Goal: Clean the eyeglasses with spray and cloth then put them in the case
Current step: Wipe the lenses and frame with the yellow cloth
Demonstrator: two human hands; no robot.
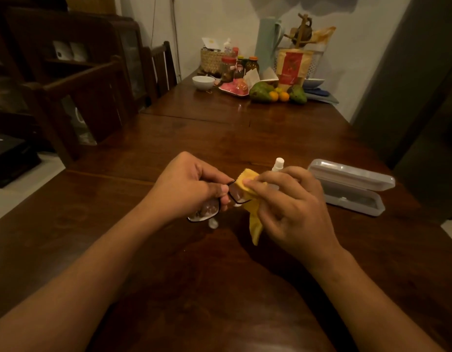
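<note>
Wiping step. L hand (192, 185) fingers curl round thin black-framed eyeglasses (206, 212) above dark wood bench (245, 138). R hand (293, 207) pinches yellow cloth (254, 219) onto a lens. Next: likely 2nd lens, then open grey plastic case (352, 189) at 3 o'clock.

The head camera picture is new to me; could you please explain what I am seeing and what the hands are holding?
There is no machine: one camera, worn on a person's head, looks down at their own bare hands. The left hand holds the eyeglasses; the right hand pinches a yellow cloth against one lens. On the wooden table stand a small spray bottle, partly hidden behind the right hand, and an open grey case. At the far end sit fruit and jars.
</note>
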